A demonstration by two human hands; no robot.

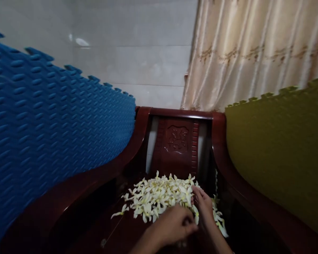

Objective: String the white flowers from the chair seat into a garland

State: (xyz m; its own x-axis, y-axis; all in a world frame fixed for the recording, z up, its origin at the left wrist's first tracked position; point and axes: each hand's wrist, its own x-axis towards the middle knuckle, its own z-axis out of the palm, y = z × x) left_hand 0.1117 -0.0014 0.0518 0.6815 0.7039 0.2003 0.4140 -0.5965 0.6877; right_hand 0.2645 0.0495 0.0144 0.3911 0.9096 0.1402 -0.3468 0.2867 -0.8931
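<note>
Head view shows the loose heap of small white-and-yellow blossoms (159,195) on the dark red carved wooden seat (90,211), left hand (175,225) curled shut at its 6 o'clock edge, right hand (204,206) spread open at 4 o'clock; risk: a careless sweep could scatter or bruise petals.

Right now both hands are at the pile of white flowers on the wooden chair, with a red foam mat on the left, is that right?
Not quite: the head view shows the foam mat on the left is blue, not red. Both hands, left and right, are at the white flowers on the wooden chair.
</note>
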